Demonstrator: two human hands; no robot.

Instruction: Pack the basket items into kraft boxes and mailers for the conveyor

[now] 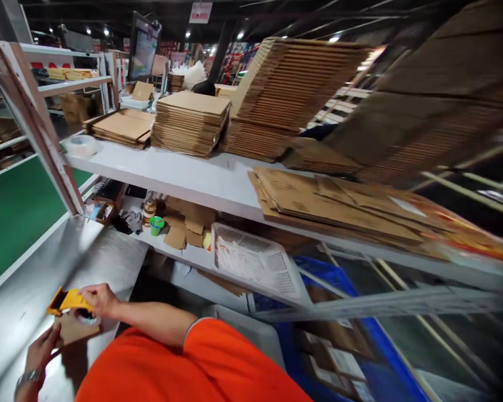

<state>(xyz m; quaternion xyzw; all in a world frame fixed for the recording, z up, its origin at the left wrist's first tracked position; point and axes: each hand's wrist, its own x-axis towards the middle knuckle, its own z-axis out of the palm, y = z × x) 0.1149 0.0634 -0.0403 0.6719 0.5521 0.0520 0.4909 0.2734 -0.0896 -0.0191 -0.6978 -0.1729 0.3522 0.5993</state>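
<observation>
My right hand [101, 300] is wrapped round the handle end of a yellow tape dispenser [71, 299], with a roll of tape [87, 319] showing below its frame. The dispenser lies over a small brown cardboard box [73, 330], its front end at the far left side of the box. My left hand [44, 347], with a watch at the wrist, grips the box by its near left edge. Both hands are above the metal worktable [109, 251]. Part of the box is hidden behind the dispenser.
Above the table's right side runs a white shelf [193, 173] carrying stacked cardboard [190, 125] and a tape roll [81, 146]. Below it are a white basket [257, 265], a green cup [156, 225] and a jar [150, 208]. A blue bin [293, 346] with packages stands lower right.
</observation>
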